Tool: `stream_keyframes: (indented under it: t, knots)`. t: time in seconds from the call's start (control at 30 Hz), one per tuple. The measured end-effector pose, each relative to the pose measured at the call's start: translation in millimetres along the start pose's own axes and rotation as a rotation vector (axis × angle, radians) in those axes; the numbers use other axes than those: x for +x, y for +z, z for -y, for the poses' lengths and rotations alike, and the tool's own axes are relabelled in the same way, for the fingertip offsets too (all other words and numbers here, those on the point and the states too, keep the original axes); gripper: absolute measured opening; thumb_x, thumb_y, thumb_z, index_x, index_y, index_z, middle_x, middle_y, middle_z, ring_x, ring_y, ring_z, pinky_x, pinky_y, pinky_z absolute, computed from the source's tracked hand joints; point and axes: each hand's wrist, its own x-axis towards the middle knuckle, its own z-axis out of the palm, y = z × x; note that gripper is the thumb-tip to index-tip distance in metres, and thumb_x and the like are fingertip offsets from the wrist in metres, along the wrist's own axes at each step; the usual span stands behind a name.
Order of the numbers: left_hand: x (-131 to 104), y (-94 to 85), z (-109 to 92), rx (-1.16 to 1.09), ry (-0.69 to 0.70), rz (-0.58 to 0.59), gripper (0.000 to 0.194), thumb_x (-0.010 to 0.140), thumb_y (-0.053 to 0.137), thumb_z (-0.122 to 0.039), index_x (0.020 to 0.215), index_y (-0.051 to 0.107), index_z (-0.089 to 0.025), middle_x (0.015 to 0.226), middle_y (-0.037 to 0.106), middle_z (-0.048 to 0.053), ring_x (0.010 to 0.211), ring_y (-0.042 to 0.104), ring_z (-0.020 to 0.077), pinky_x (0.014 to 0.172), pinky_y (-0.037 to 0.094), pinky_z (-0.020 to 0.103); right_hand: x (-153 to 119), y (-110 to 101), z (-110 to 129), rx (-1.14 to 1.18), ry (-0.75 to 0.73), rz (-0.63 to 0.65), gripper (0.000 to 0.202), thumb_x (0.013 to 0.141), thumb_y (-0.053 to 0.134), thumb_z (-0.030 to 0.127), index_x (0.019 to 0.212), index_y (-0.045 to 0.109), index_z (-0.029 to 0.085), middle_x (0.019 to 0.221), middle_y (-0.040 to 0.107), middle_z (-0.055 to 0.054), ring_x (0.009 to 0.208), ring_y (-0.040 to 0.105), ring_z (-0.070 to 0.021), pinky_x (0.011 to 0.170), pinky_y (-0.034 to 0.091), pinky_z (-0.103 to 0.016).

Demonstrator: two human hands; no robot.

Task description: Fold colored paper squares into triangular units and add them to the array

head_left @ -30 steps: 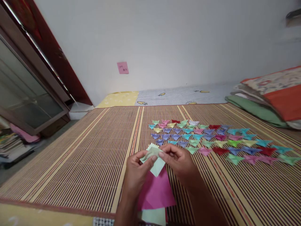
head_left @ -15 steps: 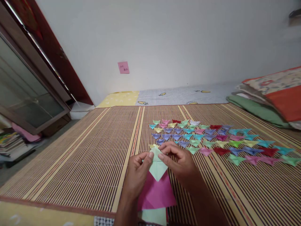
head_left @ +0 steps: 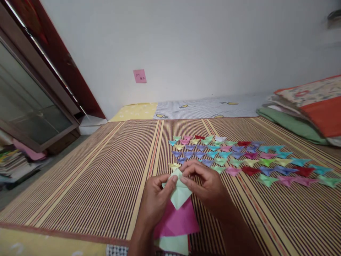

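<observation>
Hands (head_left: 155, 195) (head_left: 209, 188), two in all, pinch one pale green paper (head_left: 181, 195) over one magenta sheet (head_left: 179, 222).

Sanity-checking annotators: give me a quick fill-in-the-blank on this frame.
1. The left hand and right hand hold a pale ____ creased sheet.
2. The note is on the ____.
3. The folded papers lie on a striped ____.
4. The fabric pile is toward the picture's ____ edge.

Missing: green; wall; mat; right.

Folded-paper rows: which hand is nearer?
Right. The right hand is at the near-left edge of the rows, overlapping them in view; the left hand is farther left, across the green sheet.
</observation>
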Motion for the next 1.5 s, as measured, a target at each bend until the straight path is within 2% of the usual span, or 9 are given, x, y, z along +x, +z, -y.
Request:
stream_keyframes:
  t: [0.13, 0.43, 0.5, 0.6, 0.7, 0.8, 1.0, 1.33, 1.5]
  knots:
    - [-0.3, -1.3, -2.7, 0.036, 0.022, 0.024, 0.044, 0.095, 0.064, -0.051, 0.071, 0.069, -0.014, 0.064, 0.051, 0.000, 0.059, 0.041, 0.0121, 0.054, 0.032, 0.024, -1.6, 3.4, 0.0, 0.044, 0.071, 0.016, 0.014, 0.091, 0.067, 0.024, 0.078, 0.065, 0.021, 0.081, 0.065, -0.002, 0.078, 0.061, -0.0183, 0.070, 0.047, -0.033]
    - [0.3, -1.0, -0.4, -0.024, -0.013, 0.042, 0.029, 0.085, 0.078, -0.043, 0.083, 0.078, -0.014, 0.068, 0.061, 0.002, 0.060, 0.049, 0.0135, 0.056, 0.038, 0.024, -3.9, 8.2, -5.7, 0.077, 0.140, -0.067, 0.015, 0.087, 0.071, 0.028, 0.077, 0.063, 0.021, 0.076, 0.063, 0.000, 0.070, 0.058, -0.0158, 0.064, 0.048, -0.030]
    - [0.2, -1.7, 0.2, -0.022, -0.004, 0.044, 0.029, 0.087, 0.076, -0.043, 0.082, 0.079, -0.014, 0.068, 0.062, 0.002, 0.061, 0.050, 0.0140, 0.057, 0.039, 0.024, -4.3, 9.9, -5.4, 0.114, 0.169, -0.087, 0.010, 0.086, 0.072, 0.029, 0.086, 0.066, 0.021, 0.077, 0.063, 0.000, 0.071, 0.060, -0.0162, 0.065, 0.050, -0.030]
    - [0.2, -2.2, 0.1, -0.023, -0.008, 0.039, 0.029, 0.087, 0.076, -0.043, 0.083, 0.079, -0.014, 0.069, 0.064, 0.003, 0.061, 0.052, 0.0146, 0.057, 0.039, 0.025, -4.6, 10.5, -4.0, 0.161, 0.213, -0.073, 0.021, 0.087, 0.071, 0.029, 0.106, 0.069, 0.021, 0.082, 0.065, -0.001, 0.076, 0.062, -0.0175, 0.067, 0.050, -0.031]
    - [0.3, -2.1, -0.4, -0.021, -0.004, 0.022, 0.030, 0.086, 0.076, -0.043, 0.079, 0.078, -0.014, 0.066, 0.061, 0.002, 0.060, 0.050, 0.0137, 0.056, 0.038, 0.024, -3.8, 8.2, -2.1, 0.089, 0.177, -0.006, 0.010, 0.090, 0.067, 0.029, 0.093, 0.070, 0.020, 0.075, 0.061, 0.001, 0.069, 0.056, -0.0154, 0.062, 0.045, -0.029]
    - [0.5, -1.7, -0.8, -0.025, 0.001, 0.006, 0.031, 0.086, 0.077, -0.043, 0.074, 0.076, -0.014, 0.063, 0.059, 0.001, 0.058, 0.048, 0.0124, 0.055, 0.037, 0.023, -2.3, 6.0, 0.8, 0.008, 0.118, 0.010, 0.015, 0.092, 0.064, 0.029, 0.079, 0.067, 0.020, 0.069, 0.055, 0.002, 0.064, 0.049, -0.0140, 0.059, 0.039, -0.028]
    - [2.1, -0.6, -2.9, -0.056, -0.034, -0.011, 0.027, 0.080, 0.082, -0.039, 0.074, 0.078, -0.014, 0.064, 0.063, 0.002, 0.056, 0.052, 0.0131, 0.053, 0.038, 0.023, -2.8, 8.2, 5.0, 0.002, 0.140, 0.013, 0.020, 0.095, 0.059, 0.032, 0.080, 0.063, 0.020, 0.066, 0.054, 0.003, 0.060, 0.048, -0.0135, 0.055, 0.037, -0.026]
    - [2.0, -1.6, -1.7, -0.022, -0.021, -0.021, 0.029, 0.082, 0.080, -0.041, 0.073, 0.077, -0.014, 0.064, 0.061, 0.002, 0.058, 0.051, 0.0128, 0.054, 0.038, 0.023, -3.1, 7.5, 7.0, -0.110, 0.098, 0.029, 0.020, 0.095, 0.058, 0.030, 0.079, 0.065, 0.020, 0.069, 0.054, 0.002, 0.062, 0.048, -0.0145, 0.058, 0.037, -0.029]
    - [1.8, -0.5, -0.5, -0.009, -0.006, -0.005, 0.027, 0.083, 0.080, -0.038, 0.073, 0.076, -0.014, 0.063, 0.059, 0.001, 0.057, 0.049, 0.0117, 0.054, 0.037, 0.023, -3.5, 9.4, 4.6, -0.113, 0.125, 0.006, 0.021, 0.096, 0.057, 0.033, 0.079, 0.062, 0.020, 0.065, 0.053, 0.003, 0.060, 0.048, -0.0145, 0.056, 0.036, -0.028]
